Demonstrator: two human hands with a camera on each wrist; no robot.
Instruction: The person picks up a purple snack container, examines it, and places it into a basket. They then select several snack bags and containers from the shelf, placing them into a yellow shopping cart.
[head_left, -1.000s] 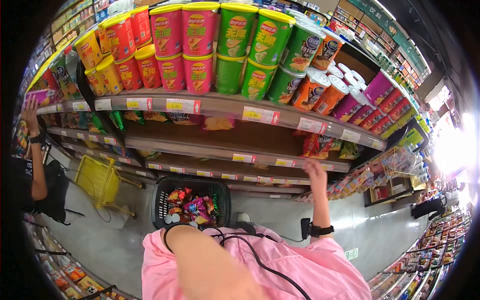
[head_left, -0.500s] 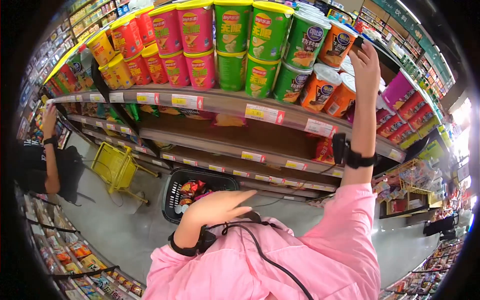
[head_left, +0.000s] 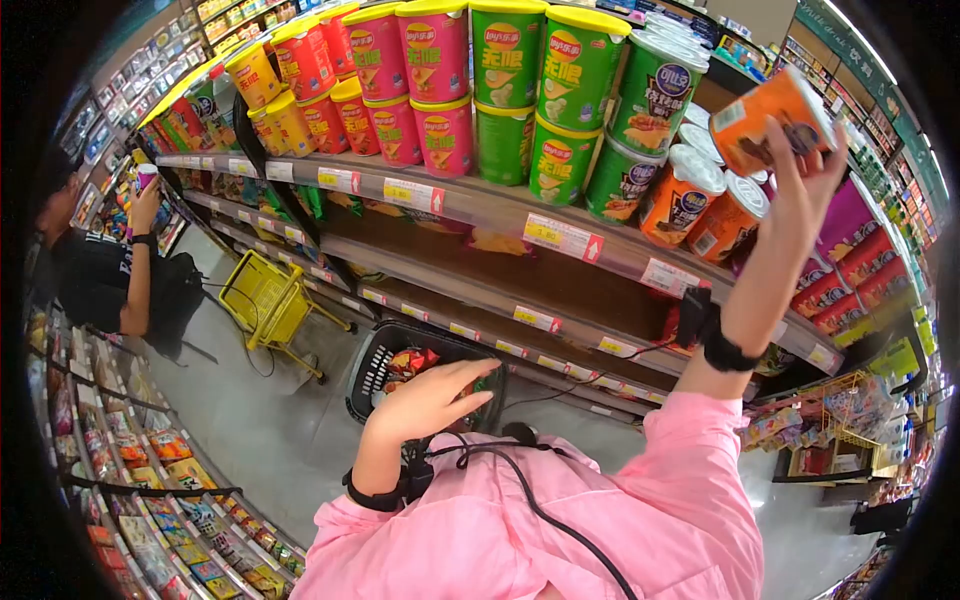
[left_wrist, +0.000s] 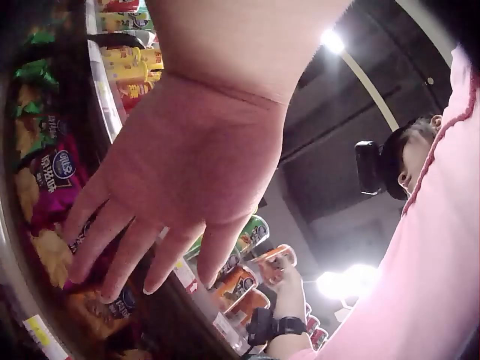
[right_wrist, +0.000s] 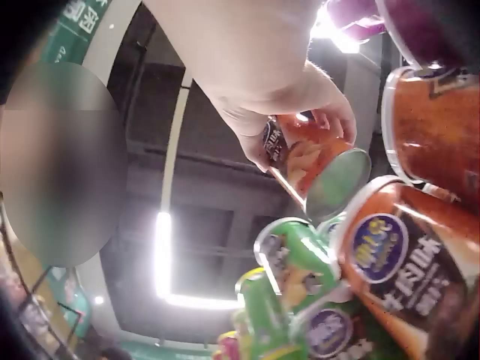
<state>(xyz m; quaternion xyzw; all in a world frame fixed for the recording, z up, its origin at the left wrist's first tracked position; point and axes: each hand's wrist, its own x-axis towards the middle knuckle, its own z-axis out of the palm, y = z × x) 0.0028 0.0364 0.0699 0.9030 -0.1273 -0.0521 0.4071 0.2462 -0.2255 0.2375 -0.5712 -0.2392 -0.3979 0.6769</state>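
Orange cylindrical snack canister: tilted, grasped by the right hand, above the right part of the long brown shelf. Left hand: released, fingers extended, lower than the shelf. Black perforated plastic basket: below the shelf.

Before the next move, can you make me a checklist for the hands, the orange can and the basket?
1. Right hand holding the orange can: ok.
2. Orange can upright: not ok, it is tilted.
3. Left hand free: ok, open and holding nothing.
4. Basket in view: ok, by the shelves.
5. Room in the basket: cannot tell, the left hand hides part of it.
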